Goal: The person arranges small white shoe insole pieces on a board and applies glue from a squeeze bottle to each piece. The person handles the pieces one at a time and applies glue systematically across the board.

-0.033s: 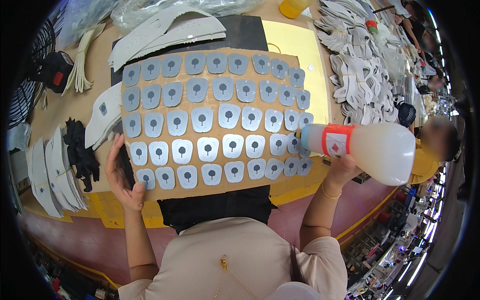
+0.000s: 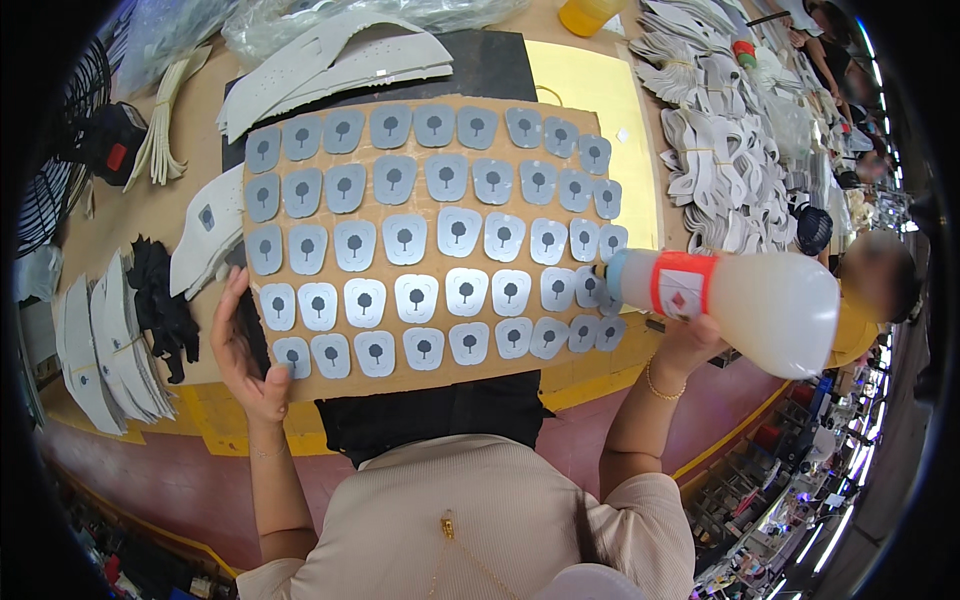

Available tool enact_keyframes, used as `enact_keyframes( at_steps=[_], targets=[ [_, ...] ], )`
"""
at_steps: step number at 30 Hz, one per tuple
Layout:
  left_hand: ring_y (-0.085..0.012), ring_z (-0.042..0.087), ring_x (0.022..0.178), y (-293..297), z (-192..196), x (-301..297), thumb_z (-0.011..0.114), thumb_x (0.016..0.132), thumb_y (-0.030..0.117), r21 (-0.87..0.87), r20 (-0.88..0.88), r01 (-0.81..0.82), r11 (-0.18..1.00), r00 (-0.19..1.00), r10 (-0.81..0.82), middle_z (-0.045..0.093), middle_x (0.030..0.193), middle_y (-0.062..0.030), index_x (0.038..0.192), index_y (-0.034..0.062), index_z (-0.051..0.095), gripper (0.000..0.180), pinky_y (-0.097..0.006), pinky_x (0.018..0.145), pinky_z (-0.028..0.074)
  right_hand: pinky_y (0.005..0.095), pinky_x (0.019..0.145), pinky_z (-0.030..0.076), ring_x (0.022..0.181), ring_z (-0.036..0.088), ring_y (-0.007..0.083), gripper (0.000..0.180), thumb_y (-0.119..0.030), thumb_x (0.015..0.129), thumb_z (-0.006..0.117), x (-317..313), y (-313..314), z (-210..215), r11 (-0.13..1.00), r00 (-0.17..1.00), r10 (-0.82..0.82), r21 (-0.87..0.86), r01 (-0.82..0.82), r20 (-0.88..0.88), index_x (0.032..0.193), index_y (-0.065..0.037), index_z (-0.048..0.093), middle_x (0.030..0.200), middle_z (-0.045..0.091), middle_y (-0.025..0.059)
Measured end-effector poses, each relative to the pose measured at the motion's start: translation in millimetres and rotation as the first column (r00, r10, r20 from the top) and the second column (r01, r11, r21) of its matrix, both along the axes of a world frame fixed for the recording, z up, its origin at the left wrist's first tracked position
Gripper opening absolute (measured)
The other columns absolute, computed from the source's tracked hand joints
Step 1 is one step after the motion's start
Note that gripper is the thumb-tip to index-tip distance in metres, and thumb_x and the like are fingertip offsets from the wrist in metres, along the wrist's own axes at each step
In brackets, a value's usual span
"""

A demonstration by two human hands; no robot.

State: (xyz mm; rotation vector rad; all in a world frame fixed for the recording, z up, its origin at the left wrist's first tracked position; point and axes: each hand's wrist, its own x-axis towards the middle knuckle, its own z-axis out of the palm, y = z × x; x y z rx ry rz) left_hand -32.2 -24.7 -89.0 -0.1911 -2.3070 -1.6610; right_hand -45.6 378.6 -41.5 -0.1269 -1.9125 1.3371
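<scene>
My right hand [image 2: 692, 335] is closed round a squeeze bottle [image 2: 775, 305] with a light-blue cap and a red-and-white label. The bottle, filled with something whitish, lies tilted on its side, its nozzle over the right edge of a cardboard sheet [image 2: 390, 285]. Rows of grey, rounded patches with a dark tree shape, such as this patch [image 2: 416, 297], cover the sheet. At the sheet's lower left corner, my left hand [image 2: 250, 365] grips the edge, thumb at the corner and fingers along the side. The nozzle tip is close to the rightmost patches; contact cannot be made out.
White cut pieces [image 2: 340, 75] lie behind the sheet on a black board [image 2: 490, 70], beside a yellow sheet [image 2: 590, 90]. Bundled white strips [image 2: 700, 150] fill the right side. More pieces [image 2: 110, 345] and a fan [image 2: 70, 130] stand left. A person in yellow [image 2: 850, 330] sits at right.
The bottle and my right hand have shifted slightly to the right. My left hand and the cardboard sheet have stayed in place.
</scene>
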Motion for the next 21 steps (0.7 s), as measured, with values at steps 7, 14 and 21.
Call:
enact_keyframes(
  at_steps=[7, 14, 21],
  targets=[
    [-0.0338, 0.032, 0.130, 2.9, 1.4, -2.2, 0.061, 0.077, 0.053, -0.005, 0.003, -0.010, 1.000, 1.000, 0.010, 0.041, 0.133, -0.0217, 0.132, -0.0002, 0.031, 0.082, -0.044, 0.108, 0.021, 0.0442, 0.070, 0.056, 0.087, 0.061, 0.0291, 0.091, -0.061, 0.063, 0.073, 0.2, 4.6, 22.3, 0.964, 0.973, 0.210, -0.149, -0.222, -0.093, 0.118, 0.003, 0.040, 0.103, 0.052, 0.0156],
    [-0.0333, 0.032, 0.130, 2.0, 0.3, -1.9, 0.061, 0.077, 0.054, 0.006, 0.009, -0.017, 1.000, 1.000, 0.017, 0.041, 0.133, -0.0217, 0.131, -0.0013, 0.032, 0.083, -0.043, 0.108, 0.022, 0.0350, 0.074, 0.053, 0.086, 0.058, 0.0228, 0.089, -0.061, 0.059, 0.076, 8.0, -2.0, 8.6, 0.993, 0.992, 0.111, -0.036, -0.109, 0.054, 0.115, 0.001, 0.044, 0.102, 0.055, 0.0135],
    [-0.0333, 0.033, 0.130, 0.7, -1.2, -0.9, 0.061, 0.077, 0.053, 0.020, 0.004, -0.010, 1.000, 1.000, 0.010, 0.041, 0.133, -0.0218, 0.132, -0.0013, 0.032, 0.082, -0.043, 0.108, 0.022, 0.0338, 0.078, 0.051, 0.092, 0.058, 0.0228, 0.085, -0.058, 0.061, 0.076, 8.2, -9.2, 6.2, 0.991, 0.991, 0.117, -0.068, -0.113, 0.065, 0.115, 0.001, 0.048, 0.104, 0.057, 0.0134]
  ],
)
